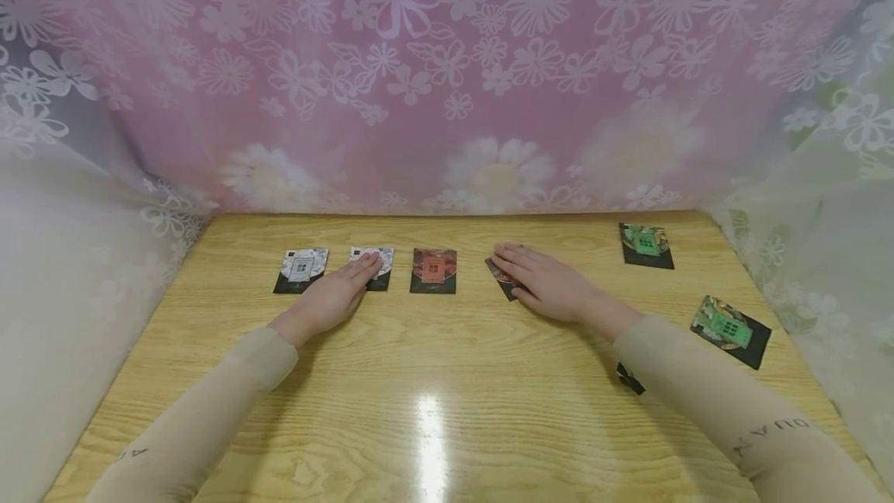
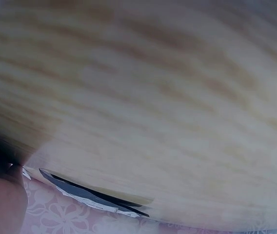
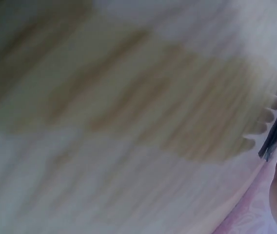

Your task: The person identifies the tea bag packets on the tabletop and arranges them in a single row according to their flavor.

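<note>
Your left hand (image 1: 334, 295) lies flat, fingers straight, its tips on the second card (image 1: 374, 264) of a row near mid-frame. Your right hand (image 1: 548, 283) presses flat on a tilted dark card (image 1: 501, 278); neither grip closes on anything. Three cards look lined up, with the white card (image 1: 301, 269) leftmost and the red card (image 1: 434, 270) third. Two green cards (image 1: 646, 244) (image 1: 729, 321) wait at right, one near the desk (image 1: 433, 379) edge. The lower frame is open wood.
</note>
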A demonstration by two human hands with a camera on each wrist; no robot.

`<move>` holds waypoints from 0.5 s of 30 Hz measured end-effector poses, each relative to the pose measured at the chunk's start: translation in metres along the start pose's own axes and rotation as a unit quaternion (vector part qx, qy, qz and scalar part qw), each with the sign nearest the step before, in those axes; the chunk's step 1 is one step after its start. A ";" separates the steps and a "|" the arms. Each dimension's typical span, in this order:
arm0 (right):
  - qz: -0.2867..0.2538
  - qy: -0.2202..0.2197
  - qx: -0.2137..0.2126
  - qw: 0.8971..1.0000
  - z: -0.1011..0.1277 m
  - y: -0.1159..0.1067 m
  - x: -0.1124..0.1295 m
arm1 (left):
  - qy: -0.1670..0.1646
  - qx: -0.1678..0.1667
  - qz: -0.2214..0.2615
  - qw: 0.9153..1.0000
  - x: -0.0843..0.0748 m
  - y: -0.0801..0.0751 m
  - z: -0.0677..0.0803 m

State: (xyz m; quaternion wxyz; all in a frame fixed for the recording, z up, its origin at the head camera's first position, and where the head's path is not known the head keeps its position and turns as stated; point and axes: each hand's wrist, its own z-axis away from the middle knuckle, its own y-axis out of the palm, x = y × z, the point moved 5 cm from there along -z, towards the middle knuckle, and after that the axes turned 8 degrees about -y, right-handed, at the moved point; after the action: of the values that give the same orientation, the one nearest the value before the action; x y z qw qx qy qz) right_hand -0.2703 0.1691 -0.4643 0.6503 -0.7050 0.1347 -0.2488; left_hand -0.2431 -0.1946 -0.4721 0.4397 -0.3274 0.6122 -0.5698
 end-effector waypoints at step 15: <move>-0.033 0.071 -0.012 0.997 -0.024 0.006 0.017 | -0.002 0.005 -0.002 1.000 0.002 0.002 -0.001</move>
State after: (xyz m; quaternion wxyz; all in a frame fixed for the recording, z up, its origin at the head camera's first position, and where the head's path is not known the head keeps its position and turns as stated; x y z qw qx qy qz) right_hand -0.2675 0.1396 -0.4668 0.6218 -0.6974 0.1600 -0.3184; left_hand -0.2446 -0.1953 -0.4747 0.4416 -0.3279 0.6073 -0.5732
